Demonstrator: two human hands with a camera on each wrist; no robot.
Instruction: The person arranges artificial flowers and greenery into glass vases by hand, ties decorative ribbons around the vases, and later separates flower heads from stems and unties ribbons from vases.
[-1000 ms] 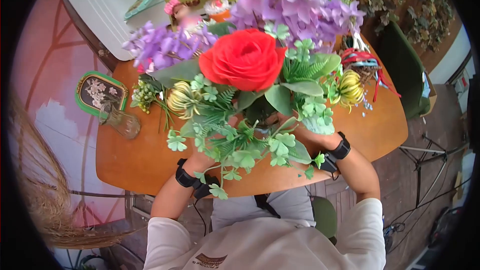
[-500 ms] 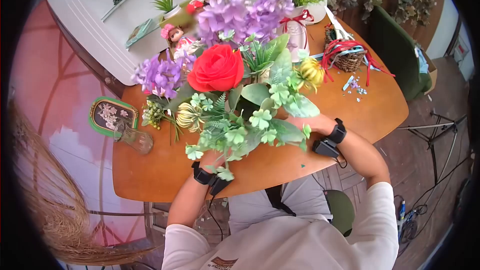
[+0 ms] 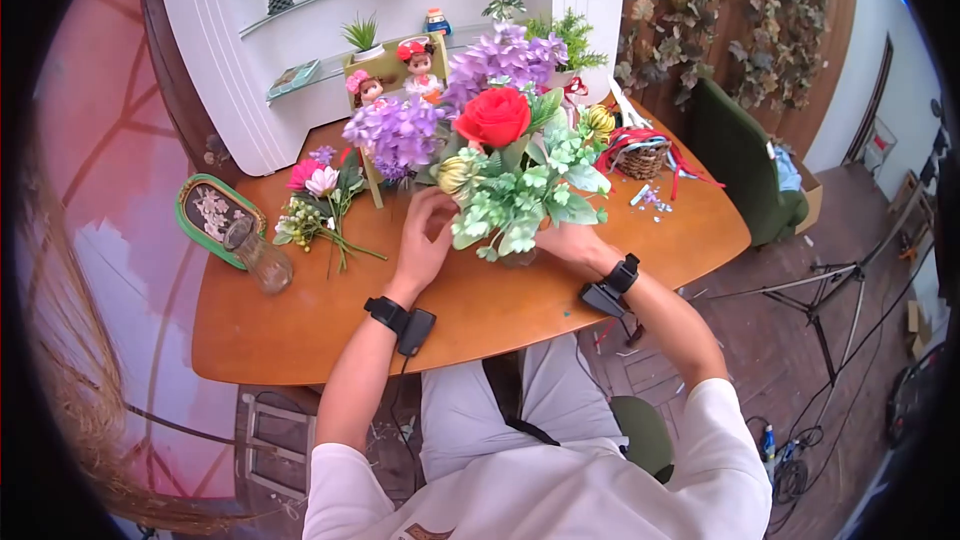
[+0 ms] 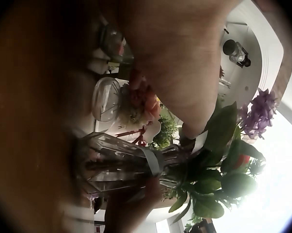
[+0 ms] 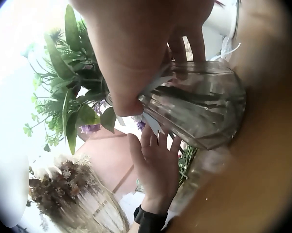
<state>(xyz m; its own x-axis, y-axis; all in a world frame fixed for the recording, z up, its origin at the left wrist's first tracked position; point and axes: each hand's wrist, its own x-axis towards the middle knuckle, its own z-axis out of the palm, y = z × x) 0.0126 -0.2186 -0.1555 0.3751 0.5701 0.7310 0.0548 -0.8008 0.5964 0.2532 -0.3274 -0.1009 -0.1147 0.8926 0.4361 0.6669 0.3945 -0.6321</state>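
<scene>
A clear glass vase [image 5: 204,104] stands on the table, filled with a bouquet: a red rose [image 3: 492,117], purple blossoms [image 3: 398,128], yellow chrysanthemums and green clover-like leaves [image 3: 525,195]. A pale ribbon [image 4: 150,160] wraps its neck. My right hand [image 5: 136,53] grips the vase around the neck, thumb on the near side and fingers behind; in the head view, leaves partly cover this hand [image 3: 572,243]. My left hand [image 3: 425,240] is held beside the bouquet on the left, its fingers extended and spread near the vase in the right wrist view, holding nothing.
Left on the table lie loose flower stems [image 3: 335,235], an empty glass vase [image 3: 265,265] and a green-framed picture [image 3: 215,220]. Behind the bouquet are two dolls [image 3: 420,70]. A wicker basket with red ribbons [image 3: 642,157] and blue scraps [image 3: 652,198] are at right.
The bouquet has moved down and away from the head camera, toward the table's middle. My left hand has come out from under the leaves to the left side. The head view has shifted, showing more shelves.
</scene>
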